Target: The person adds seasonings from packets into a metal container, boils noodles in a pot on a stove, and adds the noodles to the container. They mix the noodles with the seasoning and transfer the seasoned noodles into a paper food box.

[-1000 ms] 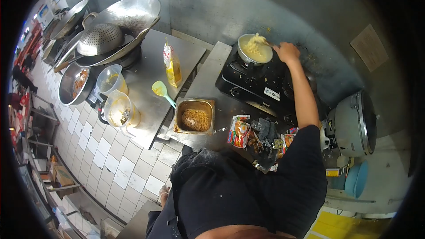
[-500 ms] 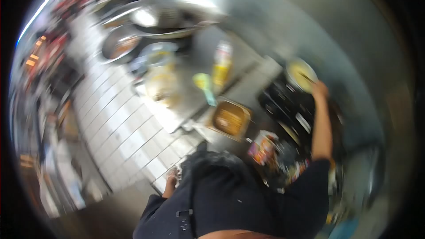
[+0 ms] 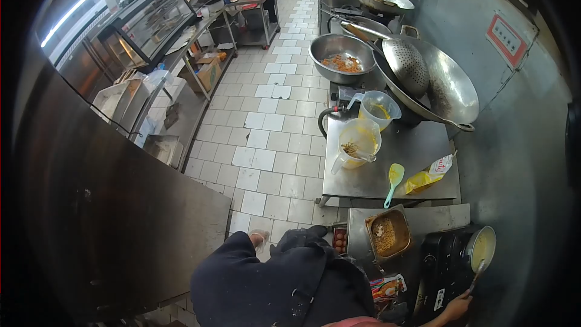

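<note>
Stands at the black stove [image 3: 440,254], reaching with the right hand [image 3: 457,306] toward the pan [image 3: 472,251] on its side nearer the wall [image 3: 526,145]. Grips a utensil [image 3: 477,278] by the handle, with fingers closed around it and the other end inside the pan, among pale yellow contents. Holds the left hand [image 3: 260,239] low, well left of the stove; cannot tell the state of its fingers. To work the utensil well, best sweep slowly along bottom and sides, stay below the rim, and avoid pushing the pan off centre.

Among containers, see first a broad wok [image 3: 457,72] well beyond the stove, with a perforated strainer [image 3: 406,68] lying across it. Also beyond the stove, find a steel bowl [image 3: 339,77] with orange-brown bits inside, then two jugs: a farther jug [image 3: 393,113] with yellow residue, a nearer jug [image 3: 367,135] with a whisk [image 3: 350,148] inside. Just left of the stove, note a square tin [image 3: 393,251] of tan crumbs with a paler clump. Beyond the stove again, see a bag [image 3: 431,174] with yellow contents; farther left of it, brown eggs [image 3: 340,239].
</note>
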### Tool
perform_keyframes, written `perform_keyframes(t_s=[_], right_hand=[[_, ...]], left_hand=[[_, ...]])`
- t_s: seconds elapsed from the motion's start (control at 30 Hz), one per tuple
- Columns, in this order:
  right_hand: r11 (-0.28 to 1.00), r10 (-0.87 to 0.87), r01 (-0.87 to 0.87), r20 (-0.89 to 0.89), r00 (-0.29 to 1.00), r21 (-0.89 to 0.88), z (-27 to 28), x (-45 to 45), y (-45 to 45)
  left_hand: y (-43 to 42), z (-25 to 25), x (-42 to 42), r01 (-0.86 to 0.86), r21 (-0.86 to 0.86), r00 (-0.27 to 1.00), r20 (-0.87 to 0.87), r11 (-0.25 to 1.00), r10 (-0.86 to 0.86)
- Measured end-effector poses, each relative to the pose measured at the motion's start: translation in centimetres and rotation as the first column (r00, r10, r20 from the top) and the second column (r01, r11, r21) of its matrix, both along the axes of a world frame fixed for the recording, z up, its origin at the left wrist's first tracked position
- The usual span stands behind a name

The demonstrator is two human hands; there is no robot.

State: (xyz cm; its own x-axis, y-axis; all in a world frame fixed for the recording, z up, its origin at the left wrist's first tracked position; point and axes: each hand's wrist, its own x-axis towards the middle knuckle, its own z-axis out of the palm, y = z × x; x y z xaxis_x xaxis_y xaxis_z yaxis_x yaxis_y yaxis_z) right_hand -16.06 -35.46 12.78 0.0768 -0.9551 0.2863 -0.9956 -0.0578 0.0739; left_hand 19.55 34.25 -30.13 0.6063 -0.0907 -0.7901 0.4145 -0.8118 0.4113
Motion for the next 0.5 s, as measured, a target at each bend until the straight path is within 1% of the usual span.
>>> perform_keyframes(t_s=[0.03, 0.07, 0.1, 0.13, 0.17, 0.2, 0.23, 0.27, 0.3, 0.33, 0.37, 0.4, 0.43, 0.47, 0.5], right_hand=[[0.999, -0.035, 0.036, 0.089, 0.995, -0.005, 0.8, 1.4, 1.2], [0.997, -0.073, 0.075, 0.174, 0.982, -0.005, 1.2, 1.9, 2.1], [0.997, -0.079, 0.08, 0.175, 0.981, -0.002, 0.4, 1.5, 1.8], [0.998, -0.064, 0.065, 0.144, 0.987, 0.002, -0.6, 1.0, 0.9], [0.999, -0.047, 0.047, 0.116, 0.992, 0.002, -1.1, 0.6, 0.2], [0.999, -0.044, 0.045, 0.122, 0.992, -0.004, -0.7, 1.5, 0.5], [0.998, -0.054, 0.062, 0.205, 0.977, -0.031, 0.1, 2.8, 1.3], [0.995, -0.066, 0.084, 0.281, 0.957, -0.052, 0.6, 3.1, 1.9], [1.0, -0.009, 0.013, 0.219, 0.976, -0.016, -1.4, 1.6, 0.0], [0.998, 0.048, -0.052, 0.155, 0.987, 0.022, -3.1, 0.1, -1.7], [1.0, 0.005, -0.005, 0.157, 0.988, -0.005, -2.0, 1.2, -0.7], [1.0, 0.002, 0.0, 0.154, 0.988, -0.014, -0.5, 3.2, 0.3], [0.999, -0.04, 0.043, 0.24, 0.97, -0.005, 0.7, 4.8, 1.4], [0.996, -0.091, 0.092, 0.322, 0.943, 0.012, 0.9, 4.9, 2.2], [1.0, 0.009, -0.006, 0.312, 0.95, -0.01, -2.0, 3.5, 0.1]], left_hand=[[0.0, -0.6, -0.4, -0.153, -0.08, 0.985, -0.088, 0.985, 0.146], [0.3, -0.8, -0.5, -0.305, -0.143, 0.942, -0.188, 0.942, 0.277], [0.0, -0.7, -0.5, -0.381, -0.188, 0.909, -0.253, 0.905, 0.33], [-0.3, -0.3, -0.6, -0.377, -0.189, 0.911, -0.253, 0.907, 0.325], [-0.9, 0.0, -0.2, -0.052, -0.184, 0.997, -0.062, 0.981, 0.041], [-1.6, 0.7, 0.5, 0.267, -0.116, 0.959, 0.125, 0.957, -0.253], [-2.2, 1.5, 1.0, 0.263, -0.121, 0.96, 0.126, 0.957, -0.248], [-2.6, 2.4, 1.3, 0.362, 0.006, 0.919, 0.163, 0.932, -0.358], [-2.7, 3.5, 1.5, 0.452, 0.137, 0.863, 0.184, 0.881, -0.471], [-2.8, 4.9, 1.2, 0.459, 0.133, 0.861, 0.177, 0.878, -0.477], [-3.1, 5.8, 0.8, 0.181, -0.058, 0.976, 0.135, 0.982, -0.172], [-3.9, 6.6, 0.8, -0.131, -0.228, 0.989, 0.035, 0.965, 0.143], [-3.8, 4.5, 1.1, -0.491, -0.246, 0.867, -0.234, 0.836, 0.44], [-2.9, 2.6, 1.0, -0.406, -0.264, 0.912, -0.17, 0.875, 0.372], [-1.8, -0.2, 0.9, -0.319, -0.273, 0.948, -0.101, 0.908, 0.303]])
